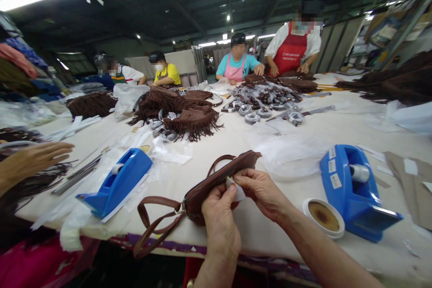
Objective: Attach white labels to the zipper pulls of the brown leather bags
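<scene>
Fingers of both hands pinch at the top edge of a brown purse [216, 184] lying at the near edge of the table [236, 144]: the left hand [219, 216] grips the purse body, the right hand [259, 189] nips a small white slip [236, 189] against the zipper. Holding the purse flat and steady should, I judge, keep the slip square. What the slip is stays unclear, and the strap [151, 229] hangs off the table edge, between two blue tape dispensers [114, 184].
</scene>
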The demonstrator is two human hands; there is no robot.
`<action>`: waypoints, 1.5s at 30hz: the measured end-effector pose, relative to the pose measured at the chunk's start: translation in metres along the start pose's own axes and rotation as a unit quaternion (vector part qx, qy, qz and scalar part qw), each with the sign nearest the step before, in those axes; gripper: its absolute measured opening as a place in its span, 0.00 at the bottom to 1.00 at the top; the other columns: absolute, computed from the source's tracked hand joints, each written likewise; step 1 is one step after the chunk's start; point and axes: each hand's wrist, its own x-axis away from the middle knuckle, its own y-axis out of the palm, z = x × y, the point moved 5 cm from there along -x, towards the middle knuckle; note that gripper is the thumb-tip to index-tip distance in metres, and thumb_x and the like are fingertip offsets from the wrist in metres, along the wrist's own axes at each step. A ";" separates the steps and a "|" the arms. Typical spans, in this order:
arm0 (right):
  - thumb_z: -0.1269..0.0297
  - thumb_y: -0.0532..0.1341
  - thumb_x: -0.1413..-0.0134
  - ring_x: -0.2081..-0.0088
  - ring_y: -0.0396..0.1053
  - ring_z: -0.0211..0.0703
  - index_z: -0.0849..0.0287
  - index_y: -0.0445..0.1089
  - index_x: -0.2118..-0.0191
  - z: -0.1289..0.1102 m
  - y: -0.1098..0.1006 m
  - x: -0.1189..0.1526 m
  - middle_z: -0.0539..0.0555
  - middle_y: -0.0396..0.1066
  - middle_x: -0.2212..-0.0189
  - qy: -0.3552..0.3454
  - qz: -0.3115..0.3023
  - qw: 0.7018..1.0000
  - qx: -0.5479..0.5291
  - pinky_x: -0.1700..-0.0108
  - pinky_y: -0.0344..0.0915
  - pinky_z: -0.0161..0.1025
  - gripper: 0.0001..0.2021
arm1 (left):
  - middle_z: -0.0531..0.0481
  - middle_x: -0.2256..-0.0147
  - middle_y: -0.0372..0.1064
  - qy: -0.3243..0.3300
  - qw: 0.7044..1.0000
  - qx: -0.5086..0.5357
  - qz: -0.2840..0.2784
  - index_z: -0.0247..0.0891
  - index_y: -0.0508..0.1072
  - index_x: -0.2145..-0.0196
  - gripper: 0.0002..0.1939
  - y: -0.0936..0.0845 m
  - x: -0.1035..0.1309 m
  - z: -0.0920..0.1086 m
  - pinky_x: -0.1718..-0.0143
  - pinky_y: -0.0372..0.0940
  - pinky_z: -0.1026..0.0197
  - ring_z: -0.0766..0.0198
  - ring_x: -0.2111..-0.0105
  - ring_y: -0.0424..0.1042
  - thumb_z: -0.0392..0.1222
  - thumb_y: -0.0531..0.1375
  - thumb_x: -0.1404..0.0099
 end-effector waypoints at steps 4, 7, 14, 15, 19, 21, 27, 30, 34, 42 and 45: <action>0.62 0.70 0.67 0.80 0.59 0.31 0.62 0.68 0.79 -0.001 0.000 -0.001 0.46 0.66 0.83 0.019 -0.036 0.999 -0.002 0.76 0.52 0.32 0.12 | 0.51 0.75 0.70 -0.065 0.996 0.049 -0.022 0.32 0.74 0.73 0.08 0.002 0.000 -0.001 0.77 0.57 0.66 0.70 0.77 0.65 0.32 0.64 0.55; 0.61 0.70 0.67 0.78 0.62 0.33 0.62 0.69 0.77 0.001 0.002 -0.002 0.48 0.69 0.80 0.046 -0.064 0.997 -0.014 0.74 0.55 0.33 0.12 | 0.52 0.75 0.69 -0.133 0.985 0.101 -0.047 0.32 0.72 0.72 0.07 0.004 0.001 -0.003 0.78 0.60 0.66 0.70 0.78 0.66 0.28 0.63 0.52; 0.62 0.71 0.68 0.78 0.62 0.32 0.63 0.70 0.77 0.001 0.000 -0.001 0.47 0.69 0.80 0.078 -0.087 0.993 -0.012 0.73 0.56 0.32 0.12 | 0.49 0.72 0.72 -0.187 0.967 0.124 -0.123 0.33 0.72 0.70 0.04 0.002 0.004 -0.009 0.73 0.67 0.61 0.65 0.73 0.72 0.28 0.58 0.43; 0.63 0.70 0.68 0.78 0.62 0.31 0.63 0.70 0.77 0.001 -0.001 -0.001 0.47 0.68 0.81 0.082 -0.089 0.993 -0.007 0.73 0.56 0.32 0.12 | 0.49 0.72 0.72 -0.193 0.965 0.121 -0.127 0.33 0.72 0.70 0.05 0.001 0.004 -0.009 0.72 0.68 0.60 0.64 0.73 0.73 0.28 0.57 0.42; 0.63 0.70 0.67 0.78 0.62 0.31 0.64 0.70 0.75 0.000 -0.002 -0.002 0.48 0.68 0.80 0.087 -0.100 0.991 0.005 0.74 0.56 0.31 0.13 | 0.47 0.73 0.74 -0.217 0.959 0.118 -0.136 0.33 0.71 0.68 0.06 0.000 0.006 -0.008 0.69 0.70 0.57 0.61 0.72 0.75 0.28 0.55 0.40; 0.63 0.70 0.68 0.78 0.63 0.31 0.64 0.70 0.75 0.000 -0.003 -0.002 0.48 0.69 0.80 0.087 -0.103 0.991 0.008 0.74 0.57 0.31 0.13 | 0.45 0.73 0.75 -0.227 0.956 0.118 -0.145 0.32 0.70 0.67 0.06 0.000 0.007 -0.007 0.68 0.70 0.56 0.59 0.72 0.75 0.29 0.54 0.39; 0.62 0.71 0.69 0.78 0.65 0.30 0.63 0.70 0.75 0.003 -0.003 -0.003 0.47 0.70 0.79 0.079 -0.094 0.992 0.003 0.72 0.60 0.30 0.13 | 0.39 0.74 0.75 -0.253 0.947 0.132 -0.145 0.27 0.70 0.68 0.09 0.003 0.006 -0.008 0.68 0.71 0.55 0.55 0.72 0.76 0.29 0.51 0.37; 0.62 0.71 0.70 0.78 0.65 0.30 0.62 0.70 0.77 0.003 -0.003 -0.005 0.46 0.70 0.80 0.077 -0.090 0.993 0.000 0.72 0.60 0.30 0.13 | 0.38 0.75 0.75 -0.258 0.946 0.137 -0.137 0.27 0.70 0.69 0.09 0.004 0.005 -0.009 0.69 0.71 0.55 0.54 0.73 0.76 0.29 0.50 0.37; 0.66 0.72 0.72 0.78 0.64 0.30 0.64 0.71 0.77 0.003 -0.004 -0.008 0.47 0.70 0.81 0.082 -0.099 0.992 0.002 0.71 0.60 0.30 0.12 | 0.38 0.76 0.74 -0.262 0.948 0.134 -0.118 0.26 0.69 0.70 0.09 0.004 0.006 -0.008 0.72 0.71 0.56 0.56 0.76 0.75 0.28 0.50 0.38; 0.65 0.72 0.73 0.80 0.63 0.30 0.63 0.70 0.80 0.011 -0.005 -0.012 0.47 0.69 0.83 0.075 -0.092 0.993 -0.007 0.74 0.58 0.31 0.12 | 0.45 0.78 0.71 -0.267 0.949 0.149 -0.073 0.29 0.69 0.72 0.07 0.001 0.005 -0.012 0.74 0.70 0.61 0.64 0.79 0.72 0.26 0.52 0.40; 0.65 0.72 0.73 0.80 0.63 0.30 0.64 0.70 0.80 0.012 -0.005 -0.012 0.47 0.69 0.83 0.070 -0.087 0.994 -0.006 0.74 0.58 0.31 0.12 | 0.46 0.76 0.70 -0.254 0.953 0.147 -0.072 0.31 0.69 0.72 0.05 -0.001 0.003 -0.016 0.73 0.70 0.60 0.65 0.78 0.71 0.26 0.55 0.43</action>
